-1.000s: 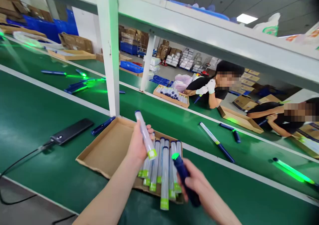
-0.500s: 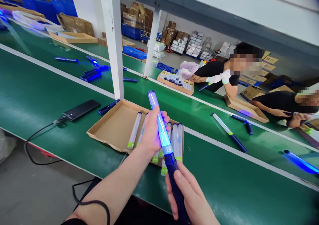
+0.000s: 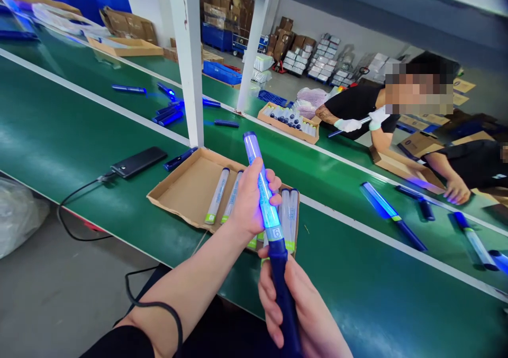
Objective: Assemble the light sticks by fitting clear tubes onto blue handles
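A light stick [image 3: 271, 218], its clear tube glowing blue above a dark blue handle, slants across the middle of the view. My left hand [image 3: 251, 199] is wrapped round the lit tube. Lower down, my right hand [image 3: 291, 289] grips the dark handle, fingers on its left side and thumb on its right. The tube and handle meet at a collar between my hands. Behind them lies a shallow cardboard tray [image 3: 178, 191] with several clear tubes [image 3: 218, 196] with green ends in its right part; my left hand hides some of them.
A black phone [image 3: 138, 162] on a cable and a dark blue handle [image 3: 180, 159] lie left of the tray. A white post [image 3: 188, 62] rises behind it. More light sticks [image 3: 392, 215] lie on the green belt. Across it a gloved person [image 3: 357, 104] holds a stick; another person's hand [image 3: 456, 190] is further right.
The view has shifted slightly. The gap at the stick's collar has closed, and my right hand's grip has changed. More light sticks show at the right, and the far person's hand has moved.
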Demonstrator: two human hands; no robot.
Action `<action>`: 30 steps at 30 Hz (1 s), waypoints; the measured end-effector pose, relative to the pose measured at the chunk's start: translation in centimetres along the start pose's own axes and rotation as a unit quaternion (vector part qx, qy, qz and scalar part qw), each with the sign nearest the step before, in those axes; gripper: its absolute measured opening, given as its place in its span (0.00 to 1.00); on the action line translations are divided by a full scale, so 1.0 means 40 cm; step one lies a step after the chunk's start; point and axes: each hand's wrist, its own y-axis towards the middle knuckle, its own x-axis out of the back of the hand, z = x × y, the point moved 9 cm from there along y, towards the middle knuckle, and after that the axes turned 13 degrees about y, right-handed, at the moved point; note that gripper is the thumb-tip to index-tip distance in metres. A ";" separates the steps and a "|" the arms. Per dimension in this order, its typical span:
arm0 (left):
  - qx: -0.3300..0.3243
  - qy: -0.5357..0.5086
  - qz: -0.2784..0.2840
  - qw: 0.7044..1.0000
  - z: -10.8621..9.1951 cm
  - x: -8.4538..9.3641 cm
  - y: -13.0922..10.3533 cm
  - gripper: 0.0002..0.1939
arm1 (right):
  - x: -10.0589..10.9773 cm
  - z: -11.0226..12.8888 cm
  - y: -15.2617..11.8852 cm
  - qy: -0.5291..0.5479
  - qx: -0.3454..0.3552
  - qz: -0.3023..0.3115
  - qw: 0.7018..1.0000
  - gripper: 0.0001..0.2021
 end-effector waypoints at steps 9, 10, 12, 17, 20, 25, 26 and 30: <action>0.022 0.021 -0.005 1.000 0.030 0.020 -0.012 0.25 | -0.014 -0.031 0.000 0.030 -0.037 -0.024 0.999 0.22; 0.020 0.023 -0.011 0.999 0.031 0.024 -0.013 0.25 | -0.012 -0.034 0.000 0.034 -0.036 -0.028 0.998 0.21; 0.011 0.036 -0.024 0.999 0.029 0.031 -0.016 0.26 | -0.007 -0.041 0.000 0.042 -0.037 -0.034 0.998 0.21; 0.009 0.075 -0.015 0.997 0.031 0.024 -0.023 0.26 | 0.002 -0.049 0.000 0.043 -0.042 -0.033 0.998 0.20; 0.021 0.079 -0.013 0.997 0.042 0.028 -0.023 0.26 | 0.005 -0.046 0.005 0.039 -0.032 -0.041 0.998 0.20; 0.000 0.111 -0.040 0.993 0.039 0.034 -0.016 0.27 | 0.028 -0.051 0.001 -0.002 -0.019 -0.071 0.997 0.21; -0.010 0.121 -0.039 0.992 0.035 0.021 -0.016 0.26 | 0.042 -0.040 -0.004 -0.027 -0.008 -0.084 0.996 0.22; -0.025 0.167 0.011 0.986 0.054 -0.081 -0.047 0.23 | 0.097 0.100 -0.017 -0.167 0.044 -0.110 0.979 0.25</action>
